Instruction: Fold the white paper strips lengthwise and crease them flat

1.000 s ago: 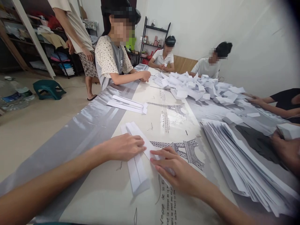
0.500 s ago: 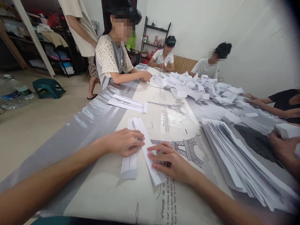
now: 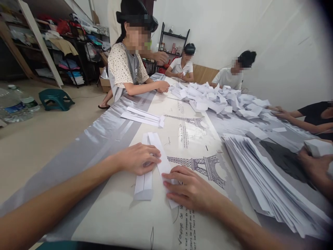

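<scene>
A folded white paper strip (image 3: pixel 155 143) lies slanted on the table before me. Beneath its upper end, a second folded paper strip (image 3: pixel 147 184) with a lengthwise seam rests flat. My left hand (image 3: pixel 139 158) is closed, thumb and fingertips pinching at the slanted strip's left edge, with the other strip under the palm. Bent over the lower right part of the slanted strip, my right hand (image 3: pixel 186 185) grips its edge; its thumb is mostly hidden. Farther up lie more folded paper strips (image 3: pixel 143 117).
A thick stack of folded paper (image 3: pixel 260 180) is on the right, with a heap of folded paper pieces (image 3: pixel 215 97) beyond. Several people sit or stand round the table (image 3: pixel 104 225). A green stool (image 3: pixel 56 99) and plastic bottles (image 3: pixel 15 104) stand on the floor at left.
My right hand has slid slightly down along the slanted strip, its fingers curling more over it. My left hand stays put. The person standing behind has moved right, with a hand now showing.
</scene>
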### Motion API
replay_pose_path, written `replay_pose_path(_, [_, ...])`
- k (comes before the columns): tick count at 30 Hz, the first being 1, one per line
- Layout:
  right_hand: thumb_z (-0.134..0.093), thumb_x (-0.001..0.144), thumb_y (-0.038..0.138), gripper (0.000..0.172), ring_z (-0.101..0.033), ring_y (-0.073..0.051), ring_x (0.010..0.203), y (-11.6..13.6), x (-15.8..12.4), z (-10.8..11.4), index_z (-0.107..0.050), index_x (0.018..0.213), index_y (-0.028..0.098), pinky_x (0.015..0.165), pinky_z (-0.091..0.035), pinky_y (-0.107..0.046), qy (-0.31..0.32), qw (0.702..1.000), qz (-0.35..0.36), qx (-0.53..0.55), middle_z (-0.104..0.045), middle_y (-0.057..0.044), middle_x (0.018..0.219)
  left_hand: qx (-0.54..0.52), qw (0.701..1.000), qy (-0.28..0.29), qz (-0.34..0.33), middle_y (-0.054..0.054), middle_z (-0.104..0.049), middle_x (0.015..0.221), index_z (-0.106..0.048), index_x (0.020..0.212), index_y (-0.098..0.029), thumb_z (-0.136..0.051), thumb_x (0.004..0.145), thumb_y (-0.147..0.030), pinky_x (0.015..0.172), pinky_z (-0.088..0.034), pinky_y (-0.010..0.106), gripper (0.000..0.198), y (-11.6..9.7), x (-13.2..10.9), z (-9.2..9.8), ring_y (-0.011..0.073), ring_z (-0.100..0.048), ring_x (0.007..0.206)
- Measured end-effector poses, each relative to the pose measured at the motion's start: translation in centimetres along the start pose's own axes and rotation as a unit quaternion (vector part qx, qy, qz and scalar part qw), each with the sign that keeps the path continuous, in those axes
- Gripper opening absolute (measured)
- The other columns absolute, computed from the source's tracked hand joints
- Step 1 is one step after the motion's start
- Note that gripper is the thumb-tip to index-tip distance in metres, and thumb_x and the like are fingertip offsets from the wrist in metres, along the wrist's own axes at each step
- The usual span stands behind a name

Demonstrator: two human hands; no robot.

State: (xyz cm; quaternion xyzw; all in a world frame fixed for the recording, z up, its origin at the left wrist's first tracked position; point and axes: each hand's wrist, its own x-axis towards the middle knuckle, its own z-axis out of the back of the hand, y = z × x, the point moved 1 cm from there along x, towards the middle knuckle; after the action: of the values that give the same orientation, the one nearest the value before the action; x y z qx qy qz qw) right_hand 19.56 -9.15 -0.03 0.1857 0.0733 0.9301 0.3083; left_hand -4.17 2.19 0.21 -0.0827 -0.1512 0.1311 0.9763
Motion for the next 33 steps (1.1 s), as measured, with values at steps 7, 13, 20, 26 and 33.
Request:
replay_pose_path(7, [-0.073,0.090,0.045,0.028,-0.060,-0.022,0.119,-1.4,-0.1,-0.2,-0.075,0.109,0.025,0.104,-0.049,-0.044,-0.002,0.997,0.032,0.065,-0.070,-0.004,0.127,0.023,0.982,-0.076,0.171,0.008,-0.071,0.120,-0.073,0.103,-0.018,-0.048,0.103,-0.038,0.095,-0.052,0.034,0.032,1.3,0.4,-1.6,0.0203,-0.066,0.109])
replay_pose_path(13, [-0.085,0.076,0.045,0.036,-0.052,-0.024,0.129,-2.4,-0.2,-0.9,-0.077,0.104,0.023,0.109,-0.045,-0.043,-0.023,0.996,0.046,0.072,-0.069,-0.006,0.128,0.127,0.967,-0.046,0.214,0.017,-0.055,0.147,-0.055,0.137,-0.012,-0.044,0.102,-0.053,0.118,-0.033,0.046,0.055,2.0,0.1,-2.5,0.0281,-0.051,0.136])
replay_pose_path(20, [-0.077,0.086,0.046,0.034,-0.043,-0.027,0.138,-3.5,-0.5,-1.4,-0.078,0.114,0.026,0.110,-0.045,-0.047,0.002,0.992,0.012,0.126,-0.065,-0.004,0.138,0.161,0.960,-0.025,0.228,0.019,-0.051,0.148,-0.047,0.141,-0.009,-0.038,0.103,-0.055,0.111,-0.036,0.045,0.060,1.9,0.1,-2.4,0.0311,-0.050,0.134])
replay_pose_path(26, [-0.066,0.097,0.025,0.022,-0.052,-0.025,0.130,-3.7,-0.5,-0.2,-0.076,0.115,0.033,0.104,-0.050,-0.048,0.012,0.977,-0.099,0.190,-0.075,0.001,0.120,0.228,0.947,-0.025,0.224,0.017,-0.066,0.104,-0.065,0.099,-0.010,-0.044,0.099,-0.059,0.094,-0.045,0.046,0.053,1.3,0.3,-1.4,0.0325,-0.061,0.100])
replay_pose_path(33, [-0.071,0.091,0.029,0.057,-0.045,-0.025,0.135,-3.6,-0.6,0.3,-0.051,0.145,0.032,0.114,-0.040,-0.049,0.031,0.954,-0.230,0.192,-0.051,-0.004,0.147,0.156,0.978,-0.022,0.136,0.016,-0.049,0.151,-0.048,0.141,-0.014,-0.033,0.107,-0.042,0.118,-0.026,0.048,0.047,2.0,-0.5,-2.0,0.0271,-0.043,0.141])
